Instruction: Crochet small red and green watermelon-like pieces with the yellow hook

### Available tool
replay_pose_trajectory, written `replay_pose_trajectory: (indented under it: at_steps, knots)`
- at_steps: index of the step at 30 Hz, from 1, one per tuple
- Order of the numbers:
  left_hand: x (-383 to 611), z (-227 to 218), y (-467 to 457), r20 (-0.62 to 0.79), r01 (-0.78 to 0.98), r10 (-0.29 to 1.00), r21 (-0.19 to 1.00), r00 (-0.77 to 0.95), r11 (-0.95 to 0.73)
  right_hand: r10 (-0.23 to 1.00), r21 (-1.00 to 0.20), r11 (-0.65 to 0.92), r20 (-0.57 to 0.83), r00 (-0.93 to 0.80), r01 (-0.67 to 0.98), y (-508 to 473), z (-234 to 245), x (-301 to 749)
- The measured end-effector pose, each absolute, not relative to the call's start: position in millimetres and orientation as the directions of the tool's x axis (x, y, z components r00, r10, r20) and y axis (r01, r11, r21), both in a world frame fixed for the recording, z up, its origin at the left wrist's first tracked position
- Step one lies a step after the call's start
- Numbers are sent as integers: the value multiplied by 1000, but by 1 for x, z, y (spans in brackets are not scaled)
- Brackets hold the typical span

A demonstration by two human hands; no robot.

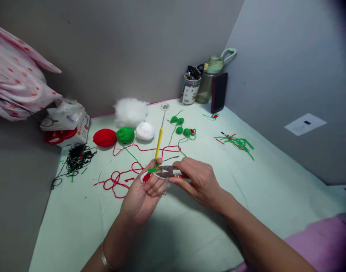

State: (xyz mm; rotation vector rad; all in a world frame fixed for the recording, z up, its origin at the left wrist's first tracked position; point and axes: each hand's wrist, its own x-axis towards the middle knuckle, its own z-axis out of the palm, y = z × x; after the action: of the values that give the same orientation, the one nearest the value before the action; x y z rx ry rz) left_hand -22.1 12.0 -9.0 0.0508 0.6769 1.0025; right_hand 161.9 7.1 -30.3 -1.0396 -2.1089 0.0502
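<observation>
My left hand [143, 194] is closed around a small crochet piece [146, 176] in red, white and green. A crochet hook with a yellow handle [159, 143] rises from just above those fingertips; whether the hand grips it or it lies behind is unclear. My right hand [197, 175] holds a pair of thread snips [167, 172], with dark blades parted and pointing left at the piece. Green and white yarn lie close to the blade tips. Beyond the hands, red yarn [116, 181] runs in loose loops over the table.
Red [105, 138], green [125, 135] and white [145, 130] yarn balls sit before white stuffing [131, 112]. Tangled black yarn [78, 156] is at left. Several green crocheted balls [179, 130] and yarn scraps [237, 143] lie right. A pen cup [189, 90], bottle [205, 87] and phone [219, 92] stand behind.
</observation>
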Motion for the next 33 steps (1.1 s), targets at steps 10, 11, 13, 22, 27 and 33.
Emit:
replay_pose_trajectory:
  at_steps: [10,11,13,22,27,33]
  knots:
    - [-16,-7,7,-529,-716,750,333,396,613,602,-149,675,677,-423,723,7,-27,163]
    - [-16,-7,8,-532,-714,748,332,398,616,586,-117,671,689,-427,732,7,-27,163]
    - [-15,-5,8,-536,-712,745,333,397,619,558,-65,664,706,-436,745,7,-27,163]
    - [-16,-5,8,-521,-687,761,388,387,614,517,24,665,707,-482,747,10,-29,169]
    - [-15,-6,7,-491,-682,781,418,386,600,549,-15,658,693,-466,753,10,-28,174]
    - [-15,-6,6,-489,-674,775,417,400,610,531,31,649,696,-483,760,10,-30,172]
